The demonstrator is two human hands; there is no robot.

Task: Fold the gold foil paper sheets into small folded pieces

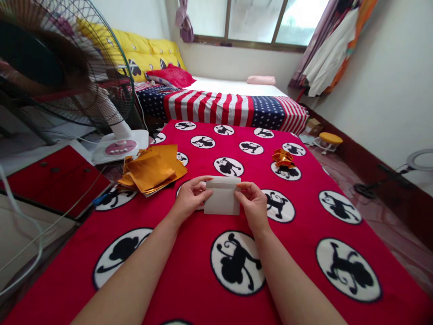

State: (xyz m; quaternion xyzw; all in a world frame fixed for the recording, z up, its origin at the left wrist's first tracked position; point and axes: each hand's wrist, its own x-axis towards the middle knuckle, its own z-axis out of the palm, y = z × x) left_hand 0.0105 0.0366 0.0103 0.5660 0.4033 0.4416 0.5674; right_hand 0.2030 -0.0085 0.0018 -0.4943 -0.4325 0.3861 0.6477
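Observation:
A pale sheet of paper (221, 203) is held between my two hands over the red patterned cloth (189, 262). Its upper edge is folded over in a strip, and a crease line runs across below it. My left hand (192, 196) pinches the left edge between thumb and fingers. On the right edge, my right hand (252, 201) grips with thumb and fingertips. To the left lies a loose pile of gold foil paper sheets (152, 171). Farther right sits a folded gold paper piece (283, 158) with a crumpled-looking, many-sided shape.
A fan (118, 140) stands at the left, its blades blurred, near a red panel (57, 176). A bed with a star-and-stripe cover (216, 108) lies beyond the cloth. On the floor at right are a yellow stool (330, 138) and a ring-shaped stand (419, 160).

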